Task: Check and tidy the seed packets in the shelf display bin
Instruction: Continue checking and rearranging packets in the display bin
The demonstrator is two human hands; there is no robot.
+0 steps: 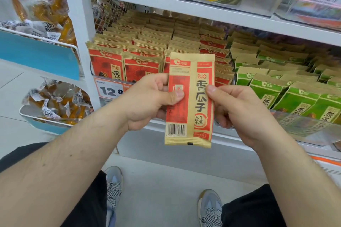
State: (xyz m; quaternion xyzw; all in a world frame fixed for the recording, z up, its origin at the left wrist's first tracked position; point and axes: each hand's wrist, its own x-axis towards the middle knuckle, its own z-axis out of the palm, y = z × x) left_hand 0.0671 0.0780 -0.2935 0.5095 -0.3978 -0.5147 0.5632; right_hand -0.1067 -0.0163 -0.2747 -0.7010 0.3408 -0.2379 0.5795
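A red and tan seed packet is held upright in front of the shelf, its back with the barcode facing me. My left hand grips its left edge, thumb pressed on the red panel. My right hand pinches its right edge with thumb on the front. Behind it, rows of red seed packets stand packed in the shelf display bin, which has a clear front lip. Rows of green seed packets fill the bin's right part.
An upper shelf carries yellow tubs and a price sign. A price tag reading 12.8 hangs on the bin's front left. Left of the white upright, two wire baskets hold wrapped orange snacks. My shoes stand on the pale floor below.
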